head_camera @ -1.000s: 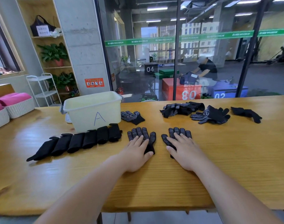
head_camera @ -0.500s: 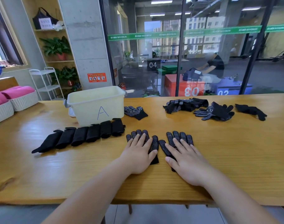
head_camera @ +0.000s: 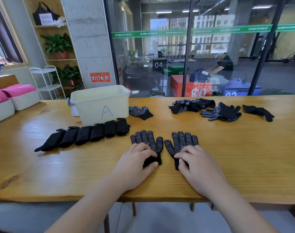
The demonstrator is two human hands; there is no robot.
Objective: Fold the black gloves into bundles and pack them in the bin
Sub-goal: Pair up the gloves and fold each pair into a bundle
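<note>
— So, where do your hands sit?
— My left hand (head_camera: pixel 136 163) is curled on the cuff of the left black knit glove (head_camera: pixel 147 142), the one with white grip dots. My fingers are bent on top and my thumb is against the cuff's near edge, pinching it. My right hand (head_camera: pixel 198 167) grips the right black knit glove (head_camera: pixel 182 142) the same way, fingers bent over its cuff.
— How do the two gloves lie?
— Flat on the yellow wooden table (head_camera: pixel 244 157), dotted sides up. Their fingertips point away from me and their thumbs face each other, close but apart.
— And the bin?
— The cream plastic bin marked "A" (head_camera: pixel 99 105) stands farther back on my left. I cannot see its bottom. Just in front of it six folded black glove bundles (head_camera: pixel 91 134) lie in a row, side by side.
— Any loose ones?
— A single dotted glove (head_camera: pixel 140 111) lies just right of the bin. Farther right there are two heaps of black gloves (head_camera: pixel 192 105) and (head_camera: pixel 222 113), then one lone black glove (head_camera: pixel 258 112).
</note>
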